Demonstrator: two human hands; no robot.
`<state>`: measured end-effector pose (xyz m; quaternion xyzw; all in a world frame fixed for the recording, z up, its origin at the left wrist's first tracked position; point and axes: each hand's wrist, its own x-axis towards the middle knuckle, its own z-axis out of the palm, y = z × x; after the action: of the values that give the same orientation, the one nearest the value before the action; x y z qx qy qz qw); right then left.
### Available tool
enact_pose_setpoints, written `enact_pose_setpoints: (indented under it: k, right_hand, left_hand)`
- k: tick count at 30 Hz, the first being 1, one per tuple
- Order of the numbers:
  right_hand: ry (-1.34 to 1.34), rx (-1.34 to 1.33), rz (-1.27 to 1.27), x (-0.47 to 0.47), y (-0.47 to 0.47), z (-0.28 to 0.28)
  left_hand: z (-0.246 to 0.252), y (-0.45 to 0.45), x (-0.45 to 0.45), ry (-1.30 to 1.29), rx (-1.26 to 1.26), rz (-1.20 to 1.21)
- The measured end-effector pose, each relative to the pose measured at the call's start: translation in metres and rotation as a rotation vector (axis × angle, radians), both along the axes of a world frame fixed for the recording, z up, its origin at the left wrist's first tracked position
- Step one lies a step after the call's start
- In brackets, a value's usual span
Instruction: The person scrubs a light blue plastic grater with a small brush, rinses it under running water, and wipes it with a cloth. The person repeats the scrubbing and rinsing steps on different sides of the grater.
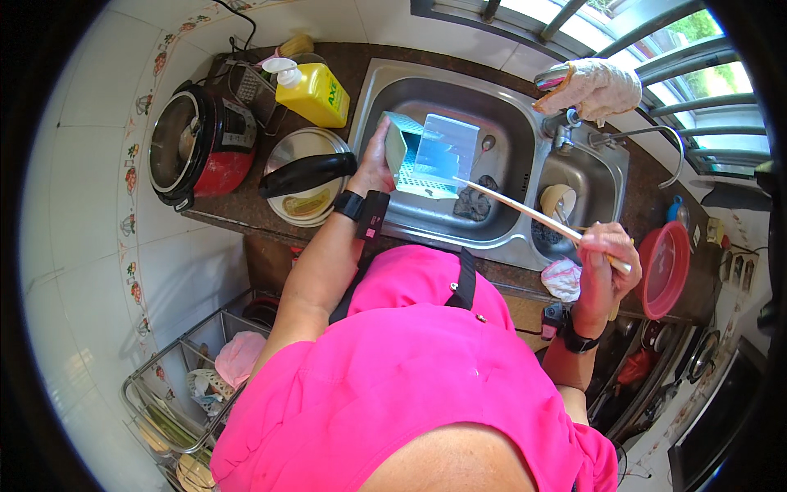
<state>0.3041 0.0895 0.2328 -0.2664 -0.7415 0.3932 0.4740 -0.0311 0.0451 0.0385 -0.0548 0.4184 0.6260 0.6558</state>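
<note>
My left hand point(375, 161) grips the left side of a pale green perforated plastic holder point(404, 161) with a clear plastic part point(447, 146) at its right. It is held over the large basin of a steel double sink point(522, 92). My right hand point(605, 258), over the counter right of the small basin, is closed on light wooden chopsticks point(529, 212). A chopstick's far tip lies at the lower edge of the clear part; whether it touches is unclear. A dark mesh scrubber point(476, 200) and a spoon point(487, 145) lie in the large basin.
Left of the sink are a yellow pump bottle point(320, 95), a lidded pan point(307, 147) and a red electric cooker point(215, 141). A faucet point(561, 132) stands behind the small basin, which holds a cup point(558, 200). A red plastic basin point(665, 269) leans at the right.
</note>
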Motion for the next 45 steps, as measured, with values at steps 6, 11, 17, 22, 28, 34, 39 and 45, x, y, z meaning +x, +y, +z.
enact_pose_setpoints:
  k: [6,11,17,22,28,34,39,45]
  right_hand:
    - [0.198,-0.398,-0.093,-0.008,0.002,-0.008]
    - [0.300,-0.582,-0.042,-0.006,0.012,-0.025]
    - [0.466,-0.817,-0.016,-0.009,0.018,-0.057]
    - [0.476,-0.777,0.067,-0.003,0.016,-0.056]
    - [0.296,-0.546,-0.094,-0.010,0.014,-0.045]
    - [-0.146,-0.303,0.152,-0.041,0.020,-0.032]
    - [-0.239,0.074,0.251,-0.069,0.020,-0.037]
    - [0.181,-0.647,0.155,-0.068,0.008,-0.068]
  left_hand:
    - [-0.002,-0.001,0.000,0.026,-0.006,-0.007]
    - [-0.013,0.000,-0.005,0.029,0.029,-0.026]
    - [-0.018,0.001,-0.007,0.049,0.099,-0.064]
    - [-0.015,0.003,-0.007,0.061,-0.033,0.021]
    - [-0.016,0.004,-0.010,0.007,-0.029,0.001]
    - [-0.023,0.007,-0.012,-0.056,0.086,-0.116]
    - [-0.028,0.009,-0.018,-0.114,0.146,-0.169]
    - [-0.027,0.003,-0.023,-0.154,0.182,-0.129]
